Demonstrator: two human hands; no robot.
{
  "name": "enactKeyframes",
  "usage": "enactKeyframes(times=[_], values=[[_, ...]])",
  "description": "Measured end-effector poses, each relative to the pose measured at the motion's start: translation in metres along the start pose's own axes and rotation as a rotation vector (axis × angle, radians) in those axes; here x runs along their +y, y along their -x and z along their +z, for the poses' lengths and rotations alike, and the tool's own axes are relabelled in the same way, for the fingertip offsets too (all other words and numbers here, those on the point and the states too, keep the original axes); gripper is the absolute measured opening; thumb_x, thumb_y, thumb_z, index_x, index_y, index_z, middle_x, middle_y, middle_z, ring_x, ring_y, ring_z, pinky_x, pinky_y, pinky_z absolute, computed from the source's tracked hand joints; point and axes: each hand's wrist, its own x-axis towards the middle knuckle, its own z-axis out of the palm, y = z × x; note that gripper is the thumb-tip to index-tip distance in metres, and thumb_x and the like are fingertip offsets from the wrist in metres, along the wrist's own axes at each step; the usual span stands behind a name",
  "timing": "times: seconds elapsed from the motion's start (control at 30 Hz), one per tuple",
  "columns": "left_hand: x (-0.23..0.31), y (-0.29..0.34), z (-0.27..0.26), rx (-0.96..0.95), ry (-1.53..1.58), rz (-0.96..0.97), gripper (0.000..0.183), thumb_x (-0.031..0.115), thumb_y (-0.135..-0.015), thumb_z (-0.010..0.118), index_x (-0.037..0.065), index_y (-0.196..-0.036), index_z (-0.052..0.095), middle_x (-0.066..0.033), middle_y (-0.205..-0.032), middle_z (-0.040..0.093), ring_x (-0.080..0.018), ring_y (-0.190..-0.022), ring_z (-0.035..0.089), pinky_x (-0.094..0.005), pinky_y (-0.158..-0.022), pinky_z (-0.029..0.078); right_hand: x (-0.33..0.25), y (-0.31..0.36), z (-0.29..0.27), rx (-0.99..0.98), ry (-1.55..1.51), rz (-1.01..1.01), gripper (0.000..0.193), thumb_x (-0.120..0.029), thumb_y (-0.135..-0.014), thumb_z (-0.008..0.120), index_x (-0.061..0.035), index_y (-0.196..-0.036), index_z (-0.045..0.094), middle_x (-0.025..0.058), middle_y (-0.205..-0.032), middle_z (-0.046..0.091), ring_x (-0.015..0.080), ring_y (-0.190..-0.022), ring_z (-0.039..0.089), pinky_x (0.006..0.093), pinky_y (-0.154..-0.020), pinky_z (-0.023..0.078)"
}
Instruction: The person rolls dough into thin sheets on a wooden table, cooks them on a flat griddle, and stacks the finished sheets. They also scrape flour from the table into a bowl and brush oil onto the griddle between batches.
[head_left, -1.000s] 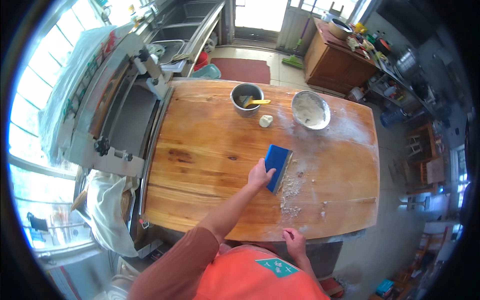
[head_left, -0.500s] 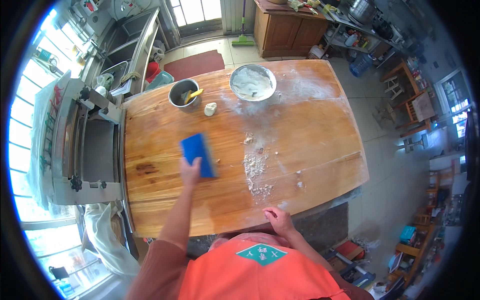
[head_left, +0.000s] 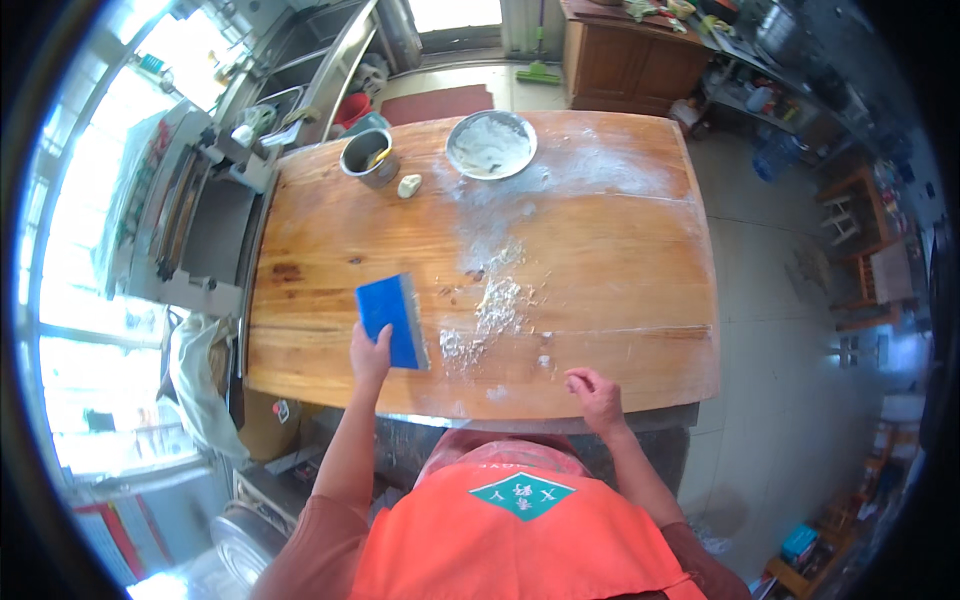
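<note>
My left hand [head_left: 371,352] grips a wide blue dough scraper [head_left: 388,318] by its left side. The pale edge of its blade faces right, low over or on the wooden table [head_left: 620,260]; contact cannot be told. Just right of the blade lie scattered whitish dough crumbs [head_left: 500,305], with a smaller heap trailing toward the front. My right hand [head_left: 597,398] hovers by the table's front edge, fingers curled in and nothing visible in them. Farther back sit a small lump of dough [head_left: 409,186], a metal pot [head_left: 369,160] with a yellow-handled tool, and a metal bowl of flour [head_left: 491,146].
A dough-rolling machine [head_left: 200,210] adjoins the table's left edge. Loose flour [head_left: 610,172] coats the back right of the tabletop. Beyond the table are a sink counter [head_left: 335,75], a red mat [head_left: 437,103], a green mop [head_left: 538,73] and a wooden cabinet [head_left: 630,62].
The crumbs, earlier in a straight-edged strip, are now more loosely spread, with some nearer the scraper. My right hand has moved right and away from my body. The whole view has shifted.
</note>
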Motion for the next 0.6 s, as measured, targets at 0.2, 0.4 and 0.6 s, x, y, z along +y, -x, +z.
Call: enactKeyframes(times=[0.2,0.4,0.6], values=[[-0.080,0.149,-0.029,0.180,0.111,-0.332,0.041,0.022,-0.087,0.076,-0.003,-0.116,0.062,-0.0164,-0.103,0.070,-0.0276,-0.095,0.067,-0.0393,-0.087,0.052,0.029,0.008,-0.022,-0.007,-0.057,0.029,0.016,-0.011,-0.097,0.061,-0.0004,-0.105,0.071,0.0097,-0.084,0.074,0.0157,-0.080,0.072,0.0295,-0.074,0.057],[-0.023,0.101,0.066,0.199,0.153,-0.179,0.046,0.024,-0.086,0.075,-0.002,-0.121,0.060,-0.0203,-0.104,0.068,-0.0347,-0.093,0.067,-0.0448,-0.085,0.052,0.030,0.021,-0.007,-0.089,-0.072,0.059,0.018,-0.013,-0.096,0.062,-0.0003,-0.105,0.071,0.0103,-0.085,0.075,0.0163,-0.081,0.072,0.0293,-0.074,0.056],[0.098,-0.019,0.182,0.081,0.056,0.009,0.048,0.029,-0.083,0.076,-0.001,-0.116,0.060,-0.0244,-0.103,0.069,-0.0420,-0.097,0.067,-0.0483,-0.084,0.053,0.006,0.020,-0.003,-0.053,-0.054,-0.003,0.019,-0.014,-0.096,0.063,-0.0004,-0.106,0.072,0.0102,-0.085,0.075,0.0165,-0.080,0.072,0.0291,-0.074,0.056]])
